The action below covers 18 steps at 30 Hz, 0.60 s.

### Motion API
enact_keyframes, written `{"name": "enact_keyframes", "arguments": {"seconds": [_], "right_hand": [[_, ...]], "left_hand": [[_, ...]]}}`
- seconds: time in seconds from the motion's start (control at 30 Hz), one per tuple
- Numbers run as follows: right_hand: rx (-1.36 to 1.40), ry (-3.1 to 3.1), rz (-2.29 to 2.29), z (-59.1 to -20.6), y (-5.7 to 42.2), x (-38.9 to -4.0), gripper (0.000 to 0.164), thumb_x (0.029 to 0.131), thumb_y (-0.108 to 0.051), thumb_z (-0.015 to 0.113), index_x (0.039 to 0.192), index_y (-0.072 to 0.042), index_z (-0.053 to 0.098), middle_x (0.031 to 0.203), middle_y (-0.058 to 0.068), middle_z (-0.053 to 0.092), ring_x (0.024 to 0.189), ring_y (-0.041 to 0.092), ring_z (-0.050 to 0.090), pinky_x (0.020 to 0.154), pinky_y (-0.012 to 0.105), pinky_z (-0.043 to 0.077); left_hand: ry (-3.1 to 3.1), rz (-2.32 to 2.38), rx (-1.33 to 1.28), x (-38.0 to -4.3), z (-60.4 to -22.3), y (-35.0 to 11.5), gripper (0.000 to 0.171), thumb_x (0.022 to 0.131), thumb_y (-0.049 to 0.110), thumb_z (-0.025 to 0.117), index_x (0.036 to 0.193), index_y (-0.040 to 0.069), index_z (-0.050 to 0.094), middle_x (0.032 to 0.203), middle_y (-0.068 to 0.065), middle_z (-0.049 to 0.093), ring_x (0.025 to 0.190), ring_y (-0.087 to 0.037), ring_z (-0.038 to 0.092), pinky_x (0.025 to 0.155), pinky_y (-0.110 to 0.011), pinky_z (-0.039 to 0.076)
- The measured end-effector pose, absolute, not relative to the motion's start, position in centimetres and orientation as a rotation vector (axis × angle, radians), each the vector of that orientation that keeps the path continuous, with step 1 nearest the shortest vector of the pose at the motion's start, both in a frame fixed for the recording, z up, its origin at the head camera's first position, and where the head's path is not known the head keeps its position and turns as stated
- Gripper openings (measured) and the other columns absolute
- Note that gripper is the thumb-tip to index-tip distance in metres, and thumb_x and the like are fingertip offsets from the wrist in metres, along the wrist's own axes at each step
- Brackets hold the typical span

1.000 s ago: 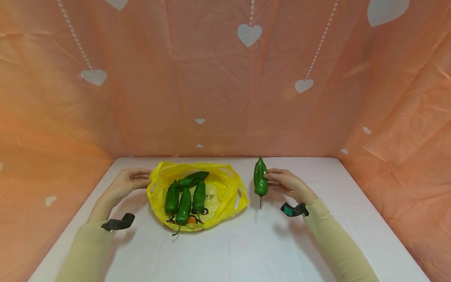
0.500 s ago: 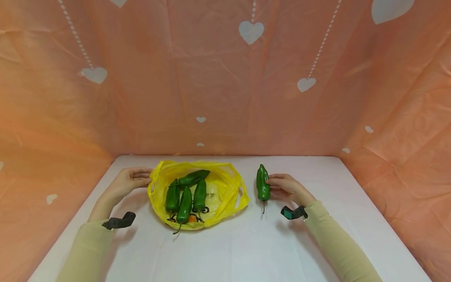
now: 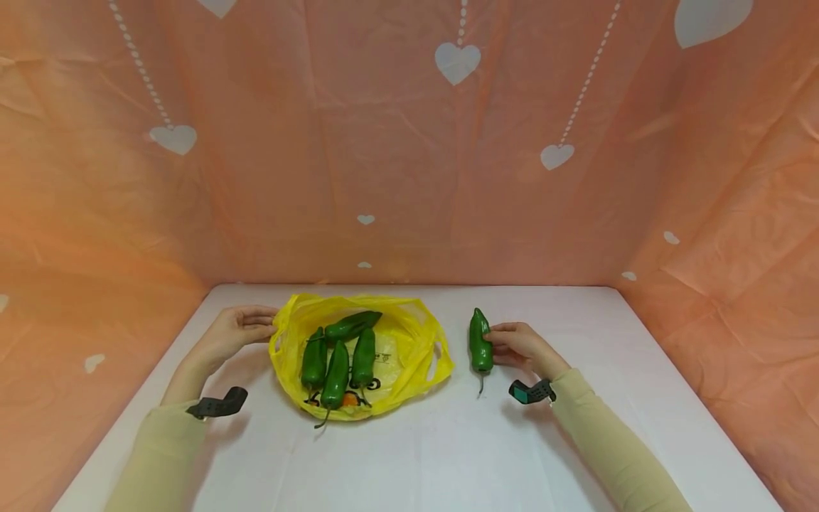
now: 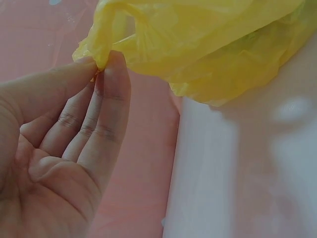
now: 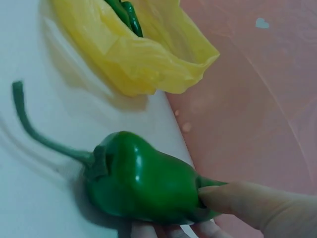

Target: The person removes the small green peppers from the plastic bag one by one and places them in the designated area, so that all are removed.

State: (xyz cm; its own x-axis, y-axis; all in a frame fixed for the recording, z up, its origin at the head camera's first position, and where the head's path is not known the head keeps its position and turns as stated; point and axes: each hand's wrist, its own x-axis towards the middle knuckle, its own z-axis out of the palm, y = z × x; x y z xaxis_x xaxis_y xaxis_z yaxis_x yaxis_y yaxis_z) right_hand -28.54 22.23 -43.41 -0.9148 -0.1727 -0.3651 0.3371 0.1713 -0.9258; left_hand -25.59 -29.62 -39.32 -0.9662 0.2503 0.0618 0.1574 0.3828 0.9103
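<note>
Covering part of the held pepper [image 3: 480, 345], the right hand [image 3: 521, 345] grips it between thumb and fingers, those fingers mostly hidden or cut off in the right wrist view; whether it touches the table [image 3: 397, 462] is hard to tell. It is right of the bag [image 3: 412, 366], apart from it. The left hand [image 3: 232, 333] pinches the bag's left edge, thumb against fingertip. Four peppers [image 3: 334, 377] lie in the bag, one stem crossing its near rim. Behind hangs a cloth [image 3: 409, 178] with hearts. The left wrist view shows that pinch plainly, but those peppers only as dim green through yellow film; the right wrist view shows the curved stem close up.
</note>
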Motion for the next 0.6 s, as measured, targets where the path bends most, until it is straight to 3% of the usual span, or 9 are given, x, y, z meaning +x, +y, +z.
{"name": "enact_keyframes", "arguments": {"seconds": [0.23, 0.6], "right_hand": [[0.167, 2.102, -1.747, -43.22, 22.19, -28.71, 0.047, 0.093, -0.013, 0.063, 0.128, 0.014, 0.048, 0.101, 0.016, 0.065, 0.080, 0.018, 0.066, 0.077, 0.033, 0.057], [0.151, 2.123, -1.706, -43.19, 22.20, -28.74, 0.041, 0.094, -0.009, 0.059, 0.126, 0.015, 0.050, 0.101, 0.016, 0.064, 0.078, 0.018, 0.065, 0.076, 0.035, 0.057]], "left_hand": [[2.527, 1.667, 0.361, -25.61, -39.21, -29.74, 0.047, 0.092, 0.011, 0.065, 0.129, -0.014, 0.049, 0.118, -0.028, 0.059, 0.093, -0.011, 0.065, 0.087, -0.046, 0.052], [2.528, 1.665, 0.374, -25.56, -39.32, -29.71, 0.043, 0.092, 0.008, 0.064, 0.127, -0.014, 0.050, 0.116, -0.028, 0.060, 0.092, -0.012, 0.066, 0.086, -0.046, 0.053]]}}
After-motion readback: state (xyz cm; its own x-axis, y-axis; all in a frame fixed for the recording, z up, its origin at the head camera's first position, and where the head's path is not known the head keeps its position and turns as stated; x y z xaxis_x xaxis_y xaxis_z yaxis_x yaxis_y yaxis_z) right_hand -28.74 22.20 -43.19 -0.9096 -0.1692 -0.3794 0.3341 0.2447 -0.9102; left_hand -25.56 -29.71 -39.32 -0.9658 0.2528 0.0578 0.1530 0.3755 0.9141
